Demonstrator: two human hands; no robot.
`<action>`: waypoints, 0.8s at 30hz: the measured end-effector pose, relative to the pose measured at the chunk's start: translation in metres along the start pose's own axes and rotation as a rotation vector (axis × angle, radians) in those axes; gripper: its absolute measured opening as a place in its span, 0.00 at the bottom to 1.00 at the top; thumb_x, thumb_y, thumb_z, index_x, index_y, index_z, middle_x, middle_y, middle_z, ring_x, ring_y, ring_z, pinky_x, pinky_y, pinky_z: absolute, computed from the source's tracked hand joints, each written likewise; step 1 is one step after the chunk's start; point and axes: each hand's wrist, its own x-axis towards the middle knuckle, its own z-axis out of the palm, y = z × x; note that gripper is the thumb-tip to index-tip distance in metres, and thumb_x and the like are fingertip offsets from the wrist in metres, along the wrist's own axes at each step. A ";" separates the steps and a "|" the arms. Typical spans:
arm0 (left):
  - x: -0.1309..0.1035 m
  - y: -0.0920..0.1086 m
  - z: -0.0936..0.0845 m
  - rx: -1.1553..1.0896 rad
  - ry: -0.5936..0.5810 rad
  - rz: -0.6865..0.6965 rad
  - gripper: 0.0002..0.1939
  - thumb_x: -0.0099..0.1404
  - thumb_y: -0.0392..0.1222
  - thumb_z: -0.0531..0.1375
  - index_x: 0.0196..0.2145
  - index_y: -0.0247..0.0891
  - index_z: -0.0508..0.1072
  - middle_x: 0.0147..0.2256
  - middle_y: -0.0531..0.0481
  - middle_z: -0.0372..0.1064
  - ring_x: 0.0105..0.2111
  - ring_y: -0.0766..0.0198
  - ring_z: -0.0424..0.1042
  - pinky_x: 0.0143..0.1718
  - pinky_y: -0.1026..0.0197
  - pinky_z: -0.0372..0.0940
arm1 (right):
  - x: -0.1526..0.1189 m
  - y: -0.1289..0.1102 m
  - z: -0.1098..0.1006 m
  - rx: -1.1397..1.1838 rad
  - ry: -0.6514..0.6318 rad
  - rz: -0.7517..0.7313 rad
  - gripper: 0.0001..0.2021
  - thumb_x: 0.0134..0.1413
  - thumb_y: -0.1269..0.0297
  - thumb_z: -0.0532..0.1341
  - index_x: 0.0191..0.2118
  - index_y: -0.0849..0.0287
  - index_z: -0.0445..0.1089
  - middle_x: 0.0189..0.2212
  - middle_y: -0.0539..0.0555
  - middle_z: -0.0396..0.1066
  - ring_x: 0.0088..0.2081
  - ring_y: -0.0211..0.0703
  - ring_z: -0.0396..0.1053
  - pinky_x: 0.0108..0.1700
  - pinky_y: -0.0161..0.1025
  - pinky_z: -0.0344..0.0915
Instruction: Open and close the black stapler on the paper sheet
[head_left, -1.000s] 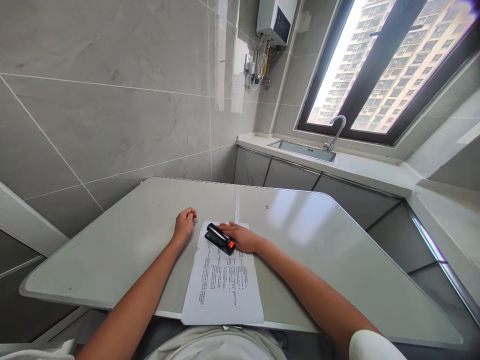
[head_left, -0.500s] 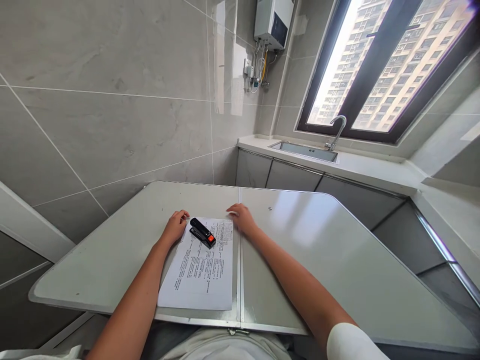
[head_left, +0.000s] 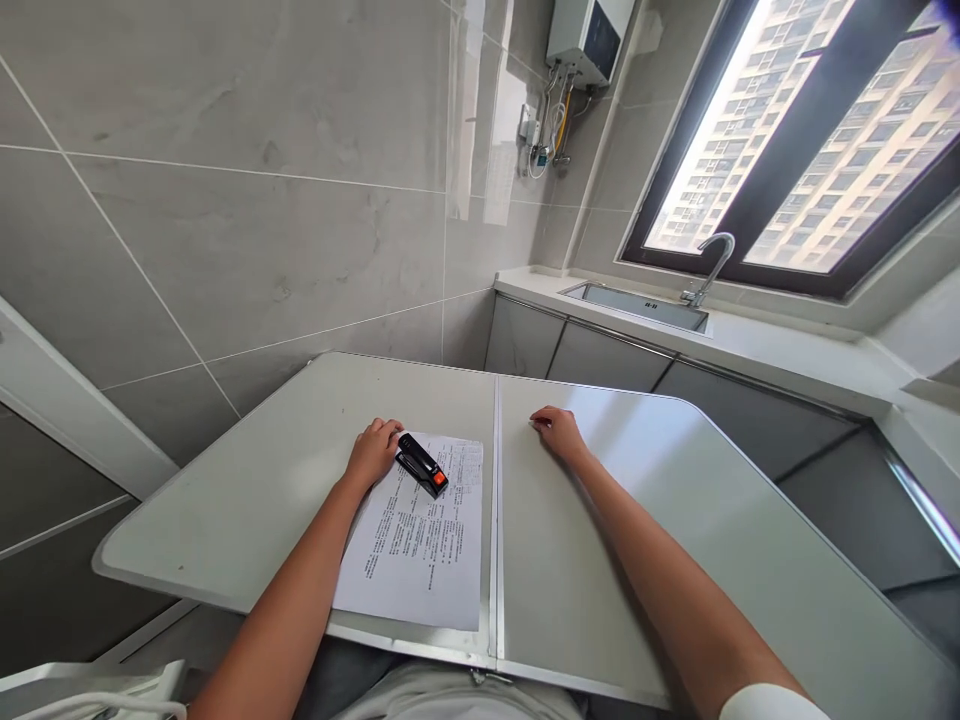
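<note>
A black stapler (head_left: 422,464) with an orange-red square at its near end lies slantwise on printed paper sheets (head_left: 409,560). My left hand (head_left: 373,450) rests at the upper left edge of the sheets, fingers loosely bent and apart, its fingertips next to the stapler's far end. It grips nothing that I can see. To the right of the table's centre seam, my right hand (head_left: 561,432) is low over the tabletop with thumb and fingers pinched together. Whatever is between those fingertips is too small or hidden to make out.
The pale folding table (head_left: 600,560) has a metal seam (head_left: 496,500) down its middle. Behind it stand a counter with a sink (head_left: 637,305) and a tap (head_left: 712,265), below a window. A water heater (head_left: 589,40) hangs on the tiled wall.
My right hand has moved right, from the paper's top corner across the seam, and its fingers have closed together. Two tiny dark pieces seen there before are now hidden. The left hand stays by the stapler.
</note>
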 end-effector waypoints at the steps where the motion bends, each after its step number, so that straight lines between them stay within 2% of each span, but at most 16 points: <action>1: 0.000 0.000 0.000 0.005 0.000 0.002 0.13 0.72 0.38 0.53 0.47 0.44 0.76 0.44 0.44 0.69 0.45 0.53 0.72 0.51 0.53 0.61 | 0.008 -0.012 0.015 0.014 0.005 -0.011 0.13 0.53 0.73 0.59 0.36 0.55 0.82 0.37 0.54 0.80 0.38 0.46 0.75 0.48 0.44 0.71; 6: -0.003 0.002 0.000 0.017 -0.004 -0.001 0.12 0.71 0.36 0.53 0.47 0.45 0.75 0.44 0.44 0.69 0.46 0.53 0.71 0.50 0.52 0.61 | 0.053 -0.088 0.098 0.099 -0.023 -0.070 0.12 0.53 0.73 0.62 0.37 0.53 0.82 0.36 0.53 0.81 0.43 0.49 0.76 0.55 0.48 0.69; 8: -0.004 0.004 -0.001 0.019 -0.006 -0.004 0.12 0.72 0.37 0.53 0.47 0.44 0.73 0.45 0.44 0.69 0.46 0.53 0.71 0.50 0.52 0.60 | 0.069 -0.112 0.121 0.140 -0.041 -0.077 0.12 0.54 0.72 0.62 0.38 0.53 0.83 0.35 0.52 0.81 0.40 0.47 0.77 0.52 0.45 0.70; 10: -0.005 0.005 -0.002 0.021 -0.003 -0.009 0.11 0.72 0.37 0.52 0.48 0.44 0.71 0.45 0.44 0.69 0.47 0.53 0.71 0.49 0.52 0.60 | 0.083 -0.126 0.133 0.174 -0.069 -0.093 0.12 0.53 0.72 0.63 0.39 0.53 0.83 0.34 0.52 0.81 0.38 0.46 0.77 0.49 0.43 0.71; 15: -0.005 0.006 -0.003 -0.006 -0.014 -0.001 0.09 0.72 0.36 0.52 0.47 0.44 0.68 0.44 0.46 0.69 0.45 0.54 0.70 0.49 0.53 0.59 | 0.096 -0.131 0.139 0.208 -0.162 -0.177 0.15 0.49 0.78 0.61 0.34 0.53 0.82 0.35 0.50 0.82 0.39 0.45 0.77 0.51 0.42 0.71; 19: -0.001 0.007 -0.002 -0.071 -0.021 0.004 0.06 0.71 0.36 0.53 0.44 0.44 0.68 0.43 0.47 0.71 0.45 0.55 0.70 0.48 0.53 0.58 | 0.096 -0.126 0.135 0.229 -0.200 -0.185 0.14 0.51 0.77 0.61 0.36 0.53 0.81 0.37 0.49 0.81 0.38 0.43 0.76 0.50 0.40 0.70; 21: 0.000 0.007 -0.002 -0.118 -0.015 0.002 0.05 0.71 0.36 0.54 0.42 0.43 0.67 0.42 0.47 0.71 0.45 0.55 0.70 0.47 0.54 0.58 | 0.093 -0.123 0.128 0.226 -0.174 -0.147 0.13 0.54 0.74 0.60 0.40 0.53 0.81 0.40 0.50 0.81 0.39 0.43 0.76 0.50 0.40 0.70; 24: 0.000 0.009 -0.002 -0.193 -0.017 -0.014 0.04 0.71 0.37 0.54 0.41 0.42 0.67 0.39 0.49 0.71 0.42 0.56 0.70 0.45 0.55 0.59 | 0.077 -0.115 0.106 0.191 -0.083 -0.058 0.14 0.60 0.68 0.57 0.45 0.57 0.79 0.43 0.57 0.78 0.42 0.47 0.74 0.53 0.46 0.68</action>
